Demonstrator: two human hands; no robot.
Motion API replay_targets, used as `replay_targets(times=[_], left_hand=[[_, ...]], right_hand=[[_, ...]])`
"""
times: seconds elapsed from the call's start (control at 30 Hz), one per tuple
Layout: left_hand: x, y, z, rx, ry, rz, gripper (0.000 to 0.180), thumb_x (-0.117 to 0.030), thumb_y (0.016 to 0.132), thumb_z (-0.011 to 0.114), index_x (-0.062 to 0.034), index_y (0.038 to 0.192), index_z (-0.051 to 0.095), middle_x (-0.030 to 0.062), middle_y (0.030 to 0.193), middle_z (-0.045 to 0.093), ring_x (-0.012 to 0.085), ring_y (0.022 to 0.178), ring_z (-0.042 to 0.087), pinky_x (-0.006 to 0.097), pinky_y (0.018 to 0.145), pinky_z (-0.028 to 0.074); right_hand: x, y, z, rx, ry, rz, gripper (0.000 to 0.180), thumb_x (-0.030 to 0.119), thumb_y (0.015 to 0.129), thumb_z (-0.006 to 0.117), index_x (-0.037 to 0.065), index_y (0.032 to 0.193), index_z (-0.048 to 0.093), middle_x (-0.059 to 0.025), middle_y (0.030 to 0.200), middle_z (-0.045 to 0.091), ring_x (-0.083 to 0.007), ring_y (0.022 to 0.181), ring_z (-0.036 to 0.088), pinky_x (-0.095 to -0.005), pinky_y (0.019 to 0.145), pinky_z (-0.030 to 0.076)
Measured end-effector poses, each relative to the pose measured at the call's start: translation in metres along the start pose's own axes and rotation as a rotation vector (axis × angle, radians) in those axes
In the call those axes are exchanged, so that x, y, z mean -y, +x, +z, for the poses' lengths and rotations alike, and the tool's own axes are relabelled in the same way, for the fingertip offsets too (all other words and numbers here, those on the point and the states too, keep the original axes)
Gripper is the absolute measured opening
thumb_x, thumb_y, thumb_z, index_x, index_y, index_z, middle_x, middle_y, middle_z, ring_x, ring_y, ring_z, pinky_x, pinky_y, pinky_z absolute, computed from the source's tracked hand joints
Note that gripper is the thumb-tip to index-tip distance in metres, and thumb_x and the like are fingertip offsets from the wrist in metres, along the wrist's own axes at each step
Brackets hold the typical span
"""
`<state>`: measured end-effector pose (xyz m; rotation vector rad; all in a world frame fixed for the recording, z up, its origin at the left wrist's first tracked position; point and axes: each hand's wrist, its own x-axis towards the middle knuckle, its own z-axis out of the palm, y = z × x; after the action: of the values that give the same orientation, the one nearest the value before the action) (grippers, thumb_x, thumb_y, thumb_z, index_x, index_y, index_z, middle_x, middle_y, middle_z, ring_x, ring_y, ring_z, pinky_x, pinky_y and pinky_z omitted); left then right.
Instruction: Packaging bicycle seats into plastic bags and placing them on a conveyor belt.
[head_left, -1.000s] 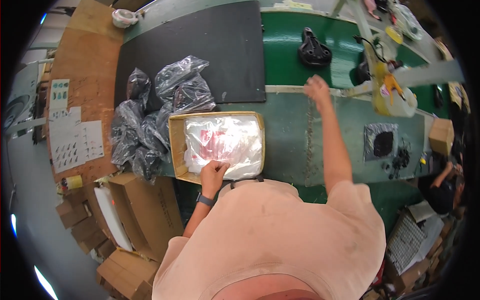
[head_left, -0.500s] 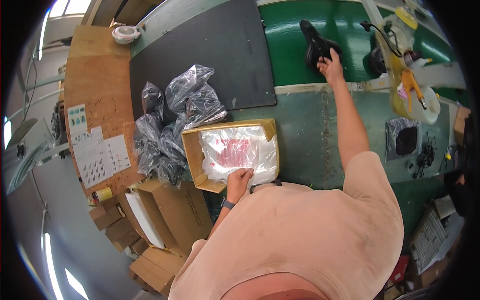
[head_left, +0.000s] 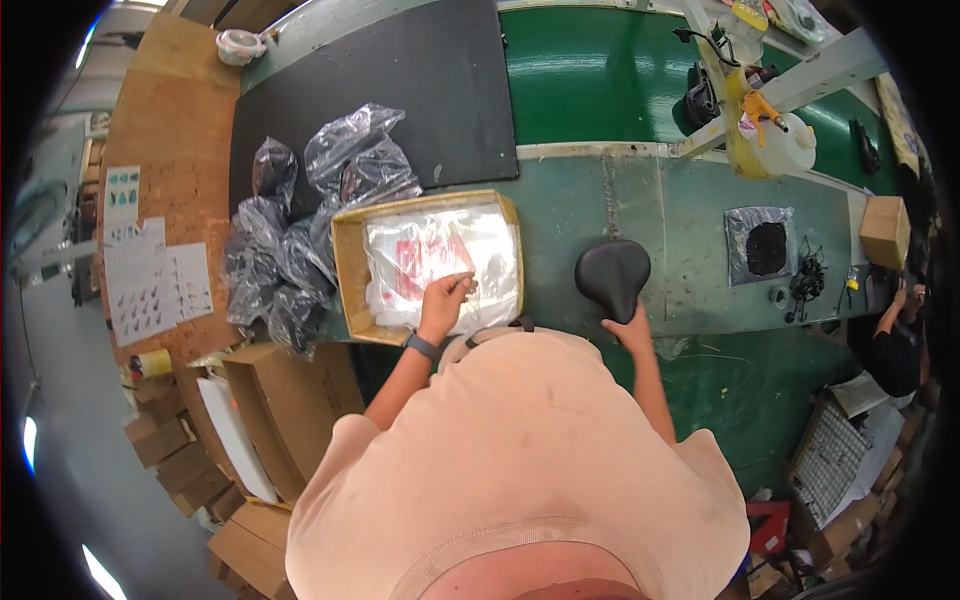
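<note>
In my right hand [head_left: 630,328] is a black bicycle saddle [head_left: 611,278], gripped at its narrow nose. Its wide end points away from me, and it is over the front of the green workbench. My left hand [head_left: 443,303], with a dark band on the wrist, is over an open cardboard box [head_left: 511,215] to the left of the saddle. Its fingers are pinched at the clear plastic bags [head_left: 400,235] stacked in the box, which have red print. Glare on the plastic blurs exactly what the fingertips hold.
Several plastic-wrapped dark saddles [head_left: 285,245] lie left of the box on the bench and black mat [head_left: 400,90]. A metal post with an orange air gun [head_left: 765,108] stands at the right. Farther right lie a bagged black item [head_left: 765,245] and a small carton [head_left: 885,230]; another person [head_left: 890,345] is there.
My right hand has brought the saddle from the far green conveyor surface to the near bench edge. My left hand has moved farther in over the bags. The view has shifted somewhat.
</note>
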<state>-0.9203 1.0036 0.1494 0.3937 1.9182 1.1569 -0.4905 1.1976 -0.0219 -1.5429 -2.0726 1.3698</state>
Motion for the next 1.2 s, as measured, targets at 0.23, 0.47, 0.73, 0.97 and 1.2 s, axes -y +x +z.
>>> replay_targets(times=[0.23, 0.47, 0.73, 0.97, 1.2], left_hand=[[-0.002, -0.049, -0.017, -0.192, 0.089, 0.125, 0.021, -0.017, 0.099, 0.079, 0.0037, 0.1, 0.081, 0.0051, 0.082, 0.078, 0.0078, 0.076, 0.069, 0.026, 0.069, 0.054], [0.002, -0.103, -0.04, -0.2, -0.308, 0.158, 0.024, -0.019, 0.103, 0.076, 0.0012, 0.114, 0.081, 0.0029, 0.095, 0.08, 0.0088, 0.083, 0.072, 0.027, 0.072, 0.058], [0.023, -0.141, -0.091, 0.248, -0.295, 0.212, 0.023, -0.011, 0.109, 0.063, 0.0035, 0.12, 0.076, 0.0062, 0.106, 0.079, 0.0136, 0.093, 0.074, 0.031, 0.085, 0.062], [0.037, -0.215, -0.234, 0.044, -1.285, 0.161, 0.015, -0.017, 0.11, 0.065, -0.0049, 0.112, 0.074, 0.0043, 0.103, 0.077, 0.0164, 0.096, 0.075, 0.034, 0.089, 0.063], [0.083, -0.244, -0.35, -0.322, -0.406, 0.302, 0.021, -0.02, 0.096, 0.084, 0.0, 0.097, 0.078, 0.0047, 0.087, 0.078, 0.0101, 0.079, 0.071, 0.028, 0.075, 0.058]], right_hand=[[0.121, 0.001, 0.037, -0.131, -0.18, 0.123, 0.101, 0.035, 0.079, 0.088, 0.0, 0.16, 0.039, -0.0308, 0.125, 0.072, -0.0456, 0.115, 0.072, -0.0533, 0.095, 0.059], [0.291, -0.078, 0.011, 1.008, 1.433, 0.358, 0.054, 0.024, 0.096, 0.078, -0.001, 0.139, 0.055, -0.0226, 0.118, 0.072, -0.0305, 0.097, 0.078, -0.0392, 0.074, 0.063], [0.391, -0.125, 0.118, 0.962, 0.867, 0.182, 0.046, 0.018, 0.097, 0.079, -0.003, 0.134, 0.06, -0.0188, 0.109, 0.076, -0.0278, 0.085, 0.077, -0.0394, 0.078, 0.065], [0.391, -0.16, 0.157, 0.843, 1.019, 0.225, 0.046, 0.018, 0.102, 0.075, -0.003, 0.139, 0.056, -0.0167, 0.116, 0.069, -0.0275, 0.093, 0.07, -0.0414, 0.076, 0.061], [0.471, -0.218, 0.189, 1.081, 0.967, 0.07, 0.07, 0.021, 0.096, 0.079, -0.008, 0.152, 0.048, -0.028, 0.146, 0.062, -0.0314, 0.093, 0.075, -0.0418, 0.08, 0.064]])
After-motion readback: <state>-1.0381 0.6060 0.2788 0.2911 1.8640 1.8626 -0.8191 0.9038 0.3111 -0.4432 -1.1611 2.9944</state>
